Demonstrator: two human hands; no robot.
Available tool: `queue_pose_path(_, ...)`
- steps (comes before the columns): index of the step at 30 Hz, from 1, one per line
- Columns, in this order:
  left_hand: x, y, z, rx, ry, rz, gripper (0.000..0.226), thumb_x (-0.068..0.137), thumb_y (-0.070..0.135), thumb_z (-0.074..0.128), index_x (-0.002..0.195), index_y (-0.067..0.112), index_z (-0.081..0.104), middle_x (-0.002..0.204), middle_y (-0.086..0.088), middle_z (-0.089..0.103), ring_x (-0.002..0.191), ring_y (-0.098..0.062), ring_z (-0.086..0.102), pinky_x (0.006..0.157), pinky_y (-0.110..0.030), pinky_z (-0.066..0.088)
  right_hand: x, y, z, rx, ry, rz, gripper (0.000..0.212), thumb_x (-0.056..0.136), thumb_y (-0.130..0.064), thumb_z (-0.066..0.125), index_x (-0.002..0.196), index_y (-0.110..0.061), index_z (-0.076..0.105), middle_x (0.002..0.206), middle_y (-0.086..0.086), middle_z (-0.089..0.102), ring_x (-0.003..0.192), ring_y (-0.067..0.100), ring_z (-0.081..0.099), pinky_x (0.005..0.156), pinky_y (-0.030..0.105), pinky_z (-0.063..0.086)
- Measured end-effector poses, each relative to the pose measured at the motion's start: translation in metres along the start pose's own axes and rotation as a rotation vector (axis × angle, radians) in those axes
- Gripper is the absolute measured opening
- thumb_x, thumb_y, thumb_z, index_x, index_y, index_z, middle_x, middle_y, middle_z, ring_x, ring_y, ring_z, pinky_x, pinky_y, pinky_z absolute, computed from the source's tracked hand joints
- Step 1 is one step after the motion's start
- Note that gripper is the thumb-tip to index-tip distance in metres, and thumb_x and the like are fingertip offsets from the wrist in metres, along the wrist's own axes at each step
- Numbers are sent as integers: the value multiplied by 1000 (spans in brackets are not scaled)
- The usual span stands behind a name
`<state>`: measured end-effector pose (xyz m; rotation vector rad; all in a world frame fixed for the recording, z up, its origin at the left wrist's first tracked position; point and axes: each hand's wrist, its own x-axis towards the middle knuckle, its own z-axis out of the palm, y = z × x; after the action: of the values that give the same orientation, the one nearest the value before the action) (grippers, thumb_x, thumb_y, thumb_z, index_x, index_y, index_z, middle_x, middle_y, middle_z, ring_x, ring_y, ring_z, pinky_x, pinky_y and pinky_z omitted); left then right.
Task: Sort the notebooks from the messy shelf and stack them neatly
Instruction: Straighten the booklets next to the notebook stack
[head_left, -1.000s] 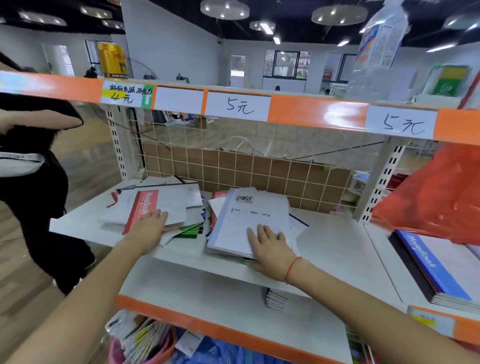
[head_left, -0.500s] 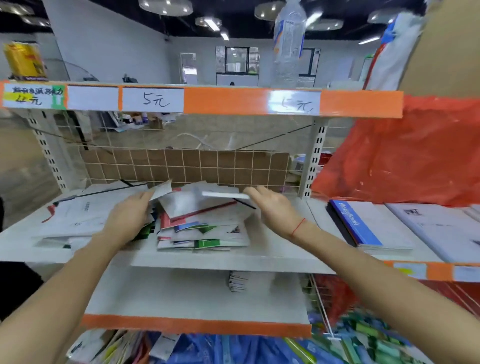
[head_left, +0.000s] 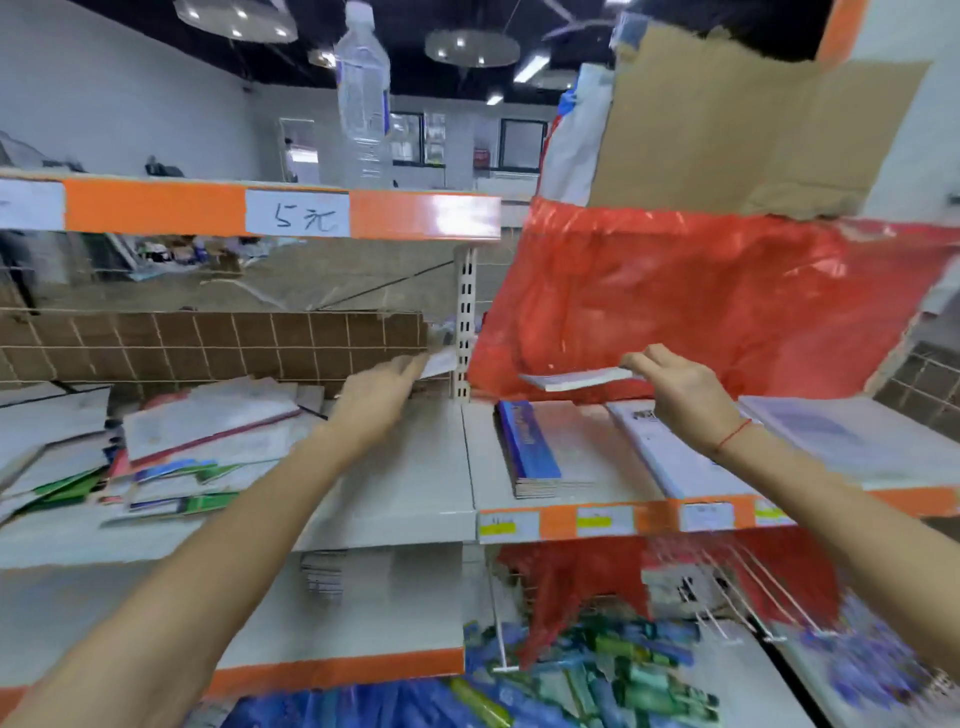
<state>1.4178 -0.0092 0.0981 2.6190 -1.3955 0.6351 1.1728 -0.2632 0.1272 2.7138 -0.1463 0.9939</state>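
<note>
Notebook in the air: a thin white notebook (head_left: 576, 378) is held flat, up above the right part of the shelf (head_left: 470, 467). It is over the neat stacks and touches none of them.
Right hand: the right hand (head_left: 675, 387) pinches the right end of this notebook with thumb and fingers.
Left hand: the left hand (head_left: 382, 392) reaches forward near the shelf post (head_left: 464, 322). Its fingertips seem to pinch a small pale paper or notebook edge (head_left: 439, 361). It is blurry, so I cannot tell for sure what it is.
Messy pile: on the left part of the shelf lies a messy pile (head_left: 182, 457) of notebooks. They are tipped and crossed over each other, with white, red, blue and green covers.
Neat stacks: on the right part lies a stack with a blue spine (head_left: 527, 447). Just beside it lies a white stack (head_left: 670, 457), and a third pale stack (head_left: 841, 441) is farther right.
Done: I think sorting is well begun, since three tidy stacks are there.
Left to do: the held notebook has to go on its matching stack, likely a white one. The messy pile is big, so I think much work is left.
Around: a red plastic bag (head_left: 675, 296) hangs behind the stacks. A water bottle (head_left: 363, 98) stands on the shelf above.
</note>
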Motion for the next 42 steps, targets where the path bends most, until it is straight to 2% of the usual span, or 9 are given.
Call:
queue_pose_path(4, 31, 69, 16, 27, 121, 207, 55, 68, -5, 59, 120, 8, 49, 95, -20, 66, 72, -35, 66, 49, -35, 50, -32, 70, -3, -30, 28, 30, 54, 58, -5, 20, 103, -16, 46, 77, 16, 58, 58, 34, 61, 37, 28, 41)
queue_pose_path(8, 55, 122, 34, 89, 125, 256, 39, 68, 8, 40, 107, 11, 43, 82, -13, 66, 65, -30, 65, 45, -31, 51, -60, 124, 14, -34, 37, 56, 55, 56, 3, 25, 102, -14, 48, 76, 14, 57, 56, 33, 59, 37, 28, 39)
queue_pose_path(11, 61, 151, 49, 146, -3, 280, 72, 37, -3, 74, 102, 11, 45, 75, -9, 62, 57, -28, 61, 39, -27, 40, -81, 147, 31, -30, -14, 53, 54, 55, 5, 31, 101, -13, 53, 76, 13, 57, 58, 32, 58, 43, 31, 40)
queue_pose_path(14, 64, 166, 65, 128, -23, 252, 83, 26, -9, 73, 103, 10, 45, 71, -6, 62, 53, -26, 59, 41, -24, 39, -106, 156, 51, -42, -118, 64, 61, 42, 21, 52, 96, -4, 65, 83, 16, 62, 66, 33, 63, 48, 33, 45)
queue_pose_path(18, 66, 174, 90, 79, -153, 274, 79, 47, -15, 63, 116, 13, 34, 94, -13, 63, 79, -36, 63, 62, -40, 53, -122, 162, 74, 14, -314, 38, 74, 36, 25, 70, 105, -3, 66, 96, 21, 66, 79, 39, 66, 54, 44, 57)
queue_pose_path(24, 61, 190, 90, 42, -351, 162, 42, 94, 9, 38, 136, 17, 38, 131, -7, 48, 121, -27, 45, 105, -48, 25, -132, 169, 86, 67, -534, 56, 65, 61, 22, 56, 122, -1, 58, 102, 29, 59, 94, 48, 58, 74, 54, 51)
queue_pose_path(30, 54, 187, 95, -115, -498, 99, 50, 98, 44, 39, 145, 27, 33, 148, -1, 33, 136, -22, 27, 107, -63, 18, -133, 169, 83, 107, -799, 123, 66, 88, 5, 42, 147, -22, 27, 152, 9, 27, 139, 26, 27, 109, 35, 30)
queue_pose_path(36, 55, 179, 101, -249, -644, 4, 65, 91, 58, 44, 148, 38, 20, 159, 4, 10, 145, -28, 4, 108, -67, 15, -119, 173, 85, 136, -938, 146, 49, 95, -31, 52, 142, -23, 40, 145, 5, 42, 134, 22, 37, 107, 33, 32)
queue_pose_path(42, 56, 178, 103, -281, -639, 14, 65, 91, 55, 47, 148, 36, 21, 158, -2, 12, 144, -30, 7, 111, -57, 23, -124, 174, 91, 92, -913, 126, 52, 95, -41, 49, 143, -26, 38, 148, 7, 38, 136, 20, 36, 107, 31, 31)
